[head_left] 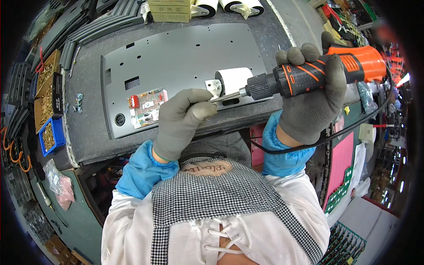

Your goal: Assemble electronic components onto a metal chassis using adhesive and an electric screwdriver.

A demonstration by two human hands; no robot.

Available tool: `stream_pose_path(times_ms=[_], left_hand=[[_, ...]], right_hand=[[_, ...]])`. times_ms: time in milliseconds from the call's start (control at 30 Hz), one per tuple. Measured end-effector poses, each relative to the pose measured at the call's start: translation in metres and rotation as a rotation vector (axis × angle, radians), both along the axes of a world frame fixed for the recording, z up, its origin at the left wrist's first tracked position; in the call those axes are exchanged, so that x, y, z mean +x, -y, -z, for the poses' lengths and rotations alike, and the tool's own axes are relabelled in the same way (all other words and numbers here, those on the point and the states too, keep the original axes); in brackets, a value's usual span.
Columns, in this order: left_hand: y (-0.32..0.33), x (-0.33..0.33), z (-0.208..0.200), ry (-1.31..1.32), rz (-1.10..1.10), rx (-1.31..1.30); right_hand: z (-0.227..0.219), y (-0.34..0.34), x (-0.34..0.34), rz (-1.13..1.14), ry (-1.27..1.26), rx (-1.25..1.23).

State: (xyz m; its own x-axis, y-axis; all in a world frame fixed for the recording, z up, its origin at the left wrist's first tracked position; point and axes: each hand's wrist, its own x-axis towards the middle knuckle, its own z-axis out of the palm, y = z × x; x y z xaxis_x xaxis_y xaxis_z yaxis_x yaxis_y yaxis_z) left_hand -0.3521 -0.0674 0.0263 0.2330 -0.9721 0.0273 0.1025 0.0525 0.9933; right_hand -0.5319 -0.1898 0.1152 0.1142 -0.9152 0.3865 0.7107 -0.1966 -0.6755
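Note:
My right hand [313, 92], in a grey glove, is wrapped round an orange and black electric screwdriver [304, 78] held sideways with its chuck toward the left. My left hand [183, 119], gloved too, pinches the tip of the driver's long metal bit [226, 96] between thumb and forefinger; whether a screw sits there is too small to tell. Below the tool lies a grey metal panel [172, 57] with holes and cutouts. On it rest a white roller wheel [235, 79] with a white bracket [213, 87], and a circuit board [145, 107] with a red component.
Small screws [79, 102] lie loose left of the panel. Beyond them stand a blue bin [49, 136] and cardboard boxes [44, 106] of brass-coloured hardware. At the back are a yellowish carton [170, 11] and more white wheels [240, 6]. The tool's black cable [309, 145] loops past my right forearm.

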Motion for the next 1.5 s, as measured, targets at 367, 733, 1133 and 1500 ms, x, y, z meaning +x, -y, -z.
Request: stream_pose_path(times_ms=[367,733,1133,1500], left_hand=[[0.0,0.008,-0.027,0.013,0.024,0.268],[-0.022,0.005,-0.003,-0.877,0.116,0.378],[-0.036,0.029,0.012,-0.869,0.278,0.294],[-0.003,0.009,-0.018,-0.223,0.288,0.293]], right_hand=[[-0.017,0.001,-0.032,0.242,-0.128,-0.225],[0.009,-0.013,0.01,-0.049,-0.511,-0.321],[-0.009,-0.026,0.058,0.081,-0.405,-0.226],[-0.034,-0.039,0.021,-0.194,-0.172,-0.425]])
